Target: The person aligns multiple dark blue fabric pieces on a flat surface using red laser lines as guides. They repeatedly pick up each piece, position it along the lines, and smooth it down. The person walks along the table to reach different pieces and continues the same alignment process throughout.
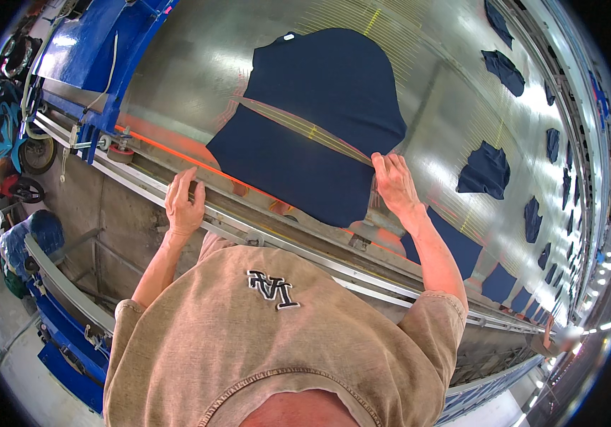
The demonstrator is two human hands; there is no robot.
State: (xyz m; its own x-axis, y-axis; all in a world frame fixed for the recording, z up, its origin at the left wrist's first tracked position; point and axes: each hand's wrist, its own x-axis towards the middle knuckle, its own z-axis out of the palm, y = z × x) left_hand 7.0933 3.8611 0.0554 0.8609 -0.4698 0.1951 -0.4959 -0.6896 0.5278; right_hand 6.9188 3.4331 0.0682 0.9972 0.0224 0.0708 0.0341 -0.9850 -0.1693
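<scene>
Two navy fabric pieces lie flat on a long shiny table. The near fabric piece (295, 169) reaches the table's front edge, and the far fabric piece (327, 82) is rounded on its right, with a small white tag at its upper left. A narrow curved gap separates them. My right hand (396, 183) is closed, its fingers pinching the near piece at its upper right corner. Over the front rail, left of that same piece, hovers my left hand (185, 201), fingers apart and holding nothing.
A blue wheeled machine frame (85, 64) stands at the table's left end. Metal rails (248, 235) run along the front edge. More navy pieces (485, 171) lie farther along the table. Motorbikes (35, 153) stand far left; another person (544, 341) is far right.
</scene>
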